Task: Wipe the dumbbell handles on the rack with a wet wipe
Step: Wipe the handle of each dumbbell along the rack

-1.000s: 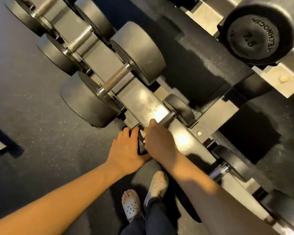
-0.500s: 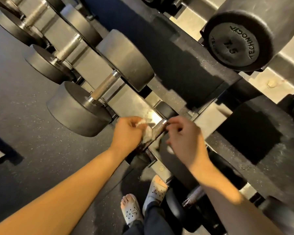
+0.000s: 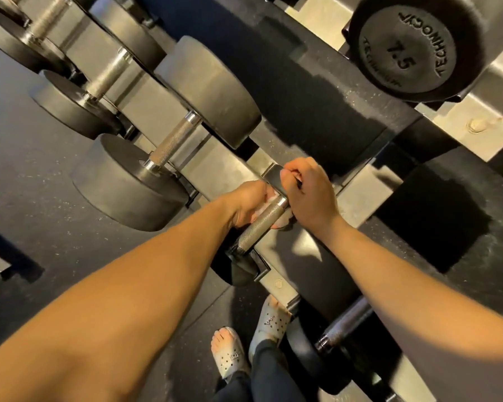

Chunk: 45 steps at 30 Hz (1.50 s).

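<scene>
From the head view, we look down on a small dumbbell (image 3: 241, 265) lying in its cradle on the lower tier of the rack (image 3: 221, 169). Our left hand (image 3: 246, 203) reaches in from the left, its fingers curled round a white wet wipe (image 3: 269, 200) that it presses against the far end of the knurled handle (image 3: 259, 226). Our right hand (image 3: 310, 195) sits just beside it, fingers (image 3: 299, 169) and thumb curled over the dumbbell's dark far head (image 3: 273, 179). To the left on the same tier rests a larger dumbbell (image 3: 128, 184). A dumbbell marked 7.5 (image 3: 413, 47) sits on the tier above. Below, white clogs (image 3: 230, 358) stand on the dark floor (image 3: 41, 227).
</scene>
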Each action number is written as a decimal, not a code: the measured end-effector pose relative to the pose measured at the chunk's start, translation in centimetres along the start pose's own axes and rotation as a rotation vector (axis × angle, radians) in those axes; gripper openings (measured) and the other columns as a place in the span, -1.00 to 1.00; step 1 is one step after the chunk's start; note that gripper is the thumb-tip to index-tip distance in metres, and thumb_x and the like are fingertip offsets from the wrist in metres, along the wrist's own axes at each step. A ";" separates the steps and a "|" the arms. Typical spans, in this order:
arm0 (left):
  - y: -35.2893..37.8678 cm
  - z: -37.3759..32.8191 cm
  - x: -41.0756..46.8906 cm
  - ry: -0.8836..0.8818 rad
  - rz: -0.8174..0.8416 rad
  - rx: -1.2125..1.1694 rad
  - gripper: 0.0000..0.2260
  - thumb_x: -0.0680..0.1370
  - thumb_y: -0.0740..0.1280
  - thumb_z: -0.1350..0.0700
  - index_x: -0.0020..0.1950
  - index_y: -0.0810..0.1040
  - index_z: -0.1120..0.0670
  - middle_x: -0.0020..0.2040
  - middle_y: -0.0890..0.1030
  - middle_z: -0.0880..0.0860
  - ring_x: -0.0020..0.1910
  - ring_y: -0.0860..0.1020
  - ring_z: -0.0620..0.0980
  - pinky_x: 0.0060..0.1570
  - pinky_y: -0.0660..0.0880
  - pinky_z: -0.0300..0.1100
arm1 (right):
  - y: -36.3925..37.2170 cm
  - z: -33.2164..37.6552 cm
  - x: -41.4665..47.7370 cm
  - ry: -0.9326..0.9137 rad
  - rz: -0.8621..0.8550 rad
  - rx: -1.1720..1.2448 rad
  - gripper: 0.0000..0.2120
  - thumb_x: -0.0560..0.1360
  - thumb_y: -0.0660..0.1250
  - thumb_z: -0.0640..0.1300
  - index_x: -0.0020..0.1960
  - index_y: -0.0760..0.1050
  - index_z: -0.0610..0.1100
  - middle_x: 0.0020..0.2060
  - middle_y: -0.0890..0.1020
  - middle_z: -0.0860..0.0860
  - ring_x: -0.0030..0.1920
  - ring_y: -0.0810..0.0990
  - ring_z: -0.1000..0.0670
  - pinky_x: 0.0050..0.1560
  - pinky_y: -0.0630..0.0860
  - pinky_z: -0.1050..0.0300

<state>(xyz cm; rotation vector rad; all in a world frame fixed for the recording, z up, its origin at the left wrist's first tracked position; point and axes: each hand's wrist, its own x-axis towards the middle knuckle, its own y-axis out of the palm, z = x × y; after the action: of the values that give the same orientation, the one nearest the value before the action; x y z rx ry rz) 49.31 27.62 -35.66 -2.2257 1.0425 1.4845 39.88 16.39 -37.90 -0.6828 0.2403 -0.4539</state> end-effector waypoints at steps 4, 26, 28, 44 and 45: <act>0.2 1.7 0.3 0.280 -0.250 0.384 -0.81 0.57 0.26 0.26 -0.19 0.58 0.30 -0.29 0.58 0.16 -0.32 0.54 0.10 -0.18 0.53 -0.01 | 0.2 -0.5 0.1 -0.011 0.026 0.019 -0.61 0.60 0.06 0.15 0.03 0.51 -0.12 -0.06 0.53 -0.05 -0.01 0.48 -0.05 0.03 0.44 0.06; 0.8 1.3 1.1 0.188 -0.332 0.315 -0.75 0.58 0.28 0.31 -0.30 0.56 0.19 -0.34 0.54 0.14 -0.48 0.45 -0.07 -0.44 0.39 -0.25 | 0.4 -0.7 -0.2 0.050 -0.033 0.013 -0.66 0.61 0.07 0.19 0.00 0.46 -0.03 -0.06 0.50 0.06 -0.02 0.48 0.04 -0.10 0.54 -0.03; 1.4 1.0 1.4 0.150 -0.304 0.306 -0.73 0.64 0.22 0.28 -0.25 0.51 0.17 -0.30 0.54 0.12 -0.42 0.53 -0.06 -0.43 0.47 -0.29 | 0.4 -0.6 -0.2 0.048 -0.031 0.007 -0.62 0.61 0.05 0.21 0.03 0.48 -0.04 -0.03 0.51 0.05 -0.01 0.48 0.04 -0.09 0.54 -0.01; 0.6 -0.3 -0.2 0.035 -0.063 0.221 -0.62 0.61 0.09 0.33 -0.36 0.51 0.16 -0.51 0.52 0.09 -0.58 0.49 -0.05 -0.57 0.39 -0.31 | 0.3 -0.5 -0.3 0.021 -0.042 -0.039 -0.59 0.61 0.03 0.20 0.03 0.50 -0.08 -0.05 0.52 0.02 -0.02 0.50 0.02 -0.08 0.52 0.01; 0.2 -0.3 -0.2 0.026 -0.047 0.265 -0.61 0.60 0.08 0.33 -0.38 0.51 0.16 -0.53 0.50 0.08 -0.60 0.46 -0.05 -0.57 0.36 -0.34 | 0.3 -0.5 -0.2 0.012 -0.048 -0.041 -0.59 0.62 0.03 0.20 0.03 0.50 -0.08 -0.05 0.52 0.03 -0.03 0.49 0.02 -0.10 0.51 0.03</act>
<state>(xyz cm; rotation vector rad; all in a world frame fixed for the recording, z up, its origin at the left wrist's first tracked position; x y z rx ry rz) 49.32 27.35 -35.33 -2.0731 1.1153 1.2213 39.58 16.42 -38.50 -0.7278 0.2456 -0.4999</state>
